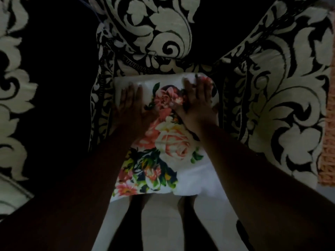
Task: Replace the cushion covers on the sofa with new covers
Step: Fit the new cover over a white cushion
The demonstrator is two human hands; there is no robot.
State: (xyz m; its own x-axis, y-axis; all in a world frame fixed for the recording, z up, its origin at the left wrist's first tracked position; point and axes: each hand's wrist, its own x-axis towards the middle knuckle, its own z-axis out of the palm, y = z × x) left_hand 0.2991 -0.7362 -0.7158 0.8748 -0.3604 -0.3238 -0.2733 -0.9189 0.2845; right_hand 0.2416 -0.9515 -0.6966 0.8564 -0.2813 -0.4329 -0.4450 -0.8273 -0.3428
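Observation:
A cushion in a white cover printed with pink and orange roses lies on the sofa seat in front of me. My left hand presses flat on its far left part, fingers straight. My right hand lies flat on its far right part, fingertips near the far corner. Behind it stands a cushion in a black-and-cream damask cover, leaning on the sofa back.
A second damask cushion leans at the right, and damask fabric shows at the far left. An orange woven piece runs down the right edge. The pale floor and my feet are below.

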